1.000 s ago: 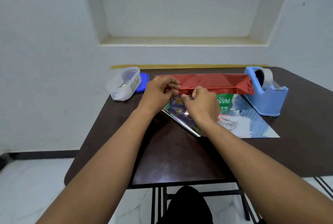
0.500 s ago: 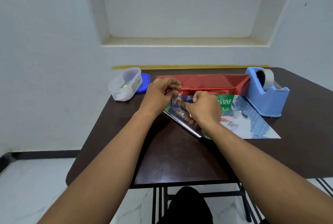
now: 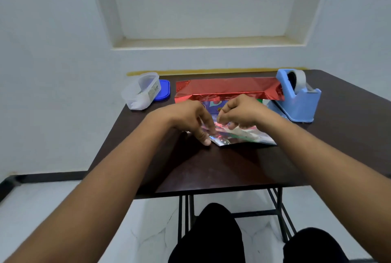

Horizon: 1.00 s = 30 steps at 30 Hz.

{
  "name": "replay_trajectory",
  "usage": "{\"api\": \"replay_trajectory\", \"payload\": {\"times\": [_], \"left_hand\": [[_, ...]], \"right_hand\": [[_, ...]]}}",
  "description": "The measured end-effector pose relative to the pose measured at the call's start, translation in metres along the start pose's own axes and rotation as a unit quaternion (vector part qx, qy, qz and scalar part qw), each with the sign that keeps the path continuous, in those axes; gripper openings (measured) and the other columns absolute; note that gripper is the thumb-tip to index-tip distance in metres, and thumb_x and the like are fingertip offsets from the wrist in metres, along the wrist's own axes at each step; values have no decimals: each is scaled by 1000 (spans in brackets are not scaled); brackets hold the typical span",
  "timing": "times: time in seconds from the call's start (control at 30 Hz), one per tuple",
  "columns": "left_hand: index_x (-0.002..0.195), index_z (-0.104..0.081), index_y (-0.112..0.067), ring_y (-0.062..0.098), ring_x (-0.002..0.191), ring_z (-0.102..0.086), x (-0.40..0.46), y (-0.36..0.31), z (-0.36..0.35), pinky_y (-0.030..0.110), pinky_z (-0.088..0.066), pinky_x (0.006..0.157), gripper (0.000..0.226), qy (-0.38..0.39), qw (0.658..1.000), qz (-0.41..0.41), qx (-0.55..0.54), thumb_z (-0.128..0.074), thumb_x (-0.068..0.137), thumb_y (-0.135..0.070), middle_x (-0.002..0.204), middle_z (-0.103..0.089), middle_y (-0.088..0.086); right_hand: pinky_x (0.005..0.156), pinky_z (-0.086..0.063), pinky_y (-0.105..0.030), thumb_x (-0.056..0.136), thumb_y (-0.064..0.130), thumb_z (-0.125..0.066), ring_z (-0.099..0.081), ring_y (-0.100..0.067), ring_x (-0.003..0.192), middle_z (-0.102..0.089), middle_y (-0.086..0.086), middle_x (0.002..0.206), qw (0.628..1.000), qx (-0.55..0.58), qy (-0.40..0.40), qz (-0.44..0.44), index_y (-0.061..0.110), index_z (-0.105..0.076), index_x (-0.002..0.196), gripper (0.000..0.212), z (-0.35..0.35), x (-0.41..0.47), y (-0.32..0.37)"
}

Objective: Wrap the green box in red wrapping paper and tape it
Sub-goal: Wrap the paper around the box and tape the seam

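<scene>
The red wrapping paper (image 3: 228,88) lies folded over the far side of the green box, whose printed top (image 3: 213,104) shows between my hands and whose green edge (image 3: 261,101) peeks out at the right. The paper's shiny silver underside (image 3: 245,138) spreads toward me on the table. My left hand (image 3: 188,120) reaches down with its fingertips gripping the near silver edge at its left corner. My right hand (image 3: 243,112) is curled over the box, thumb and fingers pinching the silver paper. Much of the box is hidden under both hands.
A blue tape dispenser (image 3: 296,102) with a roll stands right of the paper, touching its red end. A clear plastic tub (image 3: 141,91) and a blue lid (image 3: 163,90) sit at the far left. The dark table (image 3: 211,167) has its front edge near my knees.
Both hands have left the red fold at the far side and come toward me onto the near silver flap. The flap's near edge now sits closer to the box.
</scene>
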<state>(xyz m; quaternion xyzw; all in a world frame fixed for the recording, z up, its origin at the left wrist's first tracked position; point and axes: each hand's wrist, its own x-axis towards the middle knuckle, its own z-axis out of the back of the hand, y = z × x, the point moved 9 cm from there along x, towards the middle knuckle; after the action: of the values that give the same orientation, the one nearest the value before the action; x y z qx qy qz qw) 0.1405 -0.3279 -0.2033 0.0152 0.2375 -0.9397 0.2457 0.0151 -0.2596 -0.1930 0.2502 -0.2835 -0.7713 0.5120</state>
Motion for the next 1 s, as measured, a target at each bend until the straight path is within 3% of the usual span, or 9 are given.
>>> {"api": "replay_trajectory", "payload": {"times": [0.17, 0.3, 0.43, 0.5, 0.6, 0.73, 0.8, 0.93, 1.0], "left_hand": [[97, -80, -25, 27, 88, -74, 5, -1, 5, 51, -61, 84, 6, -55, 998, -13, -22, -80, 91, -23, 90, -78, -3], [98, -71, -20, 14, 85, -65, 2, 1, 24, 35, -56, 85, 10, -94, 994, 0, -64, -63, 104, -18, 93, -72, 0], [108, -68, -23, 10, 88, -61, -6, -2, 40, 27, -49, 83, 14, -169, 981, 8, -94, -62, 104, -34, 101, -70, -5], [120, -65, -29, 5, 91, -63, -10, -8, 43, 26, -52, 80, 43, -213, 968, -7, -132, -71, 91, -59, 107, -68, -11], [125, -58, -31, 10, 105, -62, -7, -17, 47, 35, -52, 87, 78, -288, 957, 13, -10, -72, 68, -82, 115, -63, -13], [105, -67, -22, 23, 95, -65, -6, -12, 63, 40, -54, 83, 23, -374, 925, 49, 38, -66, 83, -29, 97, -71, -3], [93, -70, -21, 23, 87, -66, -6, 3, 74, 31, -50, 76, 19, -370, 927, 63, -10, -58, 83, -9, 83, -70, -3], [109, -79, -15, 16, 96, -67, -10, 41, 98, 15, -46, 78, 20, -354, 925, 117, -73, -68, 94, -9, 98, -72, -2], [112, -79, -13, 21, 100, -70, -11, 55, 108, 18, -48, 80, 19, -364, 917, 128, -98, -74, 94, -14, 100, -74, 3]], "right_hand": [[79, -52, -27, 76, 38, -89, -70, -9, 94, -77, 9, 103, 993, -51, 83, 60, 26, -76, 109, 37, 0, -15, 5], [93, -43, -25, 73, 34, -92, -60, -13, 117, -64, 10, 127, 963, -241, 25, 118, 24, -61, 136, 71, 18, -20, 10], [94, -50, -30, 89, 20, -73, -66, -22, 110, -74, -2, 117, 960, -217, -59, 164, 23, -72, 125, 35, 40, -14, 23], [84, -49, -27, 91, 19, -70, -68, -20, 100, -75, 1, 101, 962, -198, -66, 174, 23, -76, 111, 22, 47, -9, 31], [87, -54, -36, 90, 17, -70, -67, -24, 99, -74, -4, 102, 954, -228, -71, 180, 16, -75, 108, 18, 53, -2, 46], [97, -52, -34, 90, 19, -75, -66, -23, 109, -73, -4, 117, 957, -224, -71, 170, 18, -73, 122, 32, 62, 7, 54], [99, -50, -31, 87, 25, -81, -65, -24, 115, -70, -7, 126, 956, -234, -77, 157, 21, -70, 130, 45, 70, 14, 49], [98, -48, -31, 80, 34, -87, -64, -24, 117, -67, -6, 131, 959, -251, -75, 112, 23, -67, 134, 58, 91, 24, 28], [99, -46, -31, 82, 34, -86, -62, -26, 121, -66, -8, 133, 960, -248, -79, 99, 21, -65, 137, 60, 102, 26, 19]]}}
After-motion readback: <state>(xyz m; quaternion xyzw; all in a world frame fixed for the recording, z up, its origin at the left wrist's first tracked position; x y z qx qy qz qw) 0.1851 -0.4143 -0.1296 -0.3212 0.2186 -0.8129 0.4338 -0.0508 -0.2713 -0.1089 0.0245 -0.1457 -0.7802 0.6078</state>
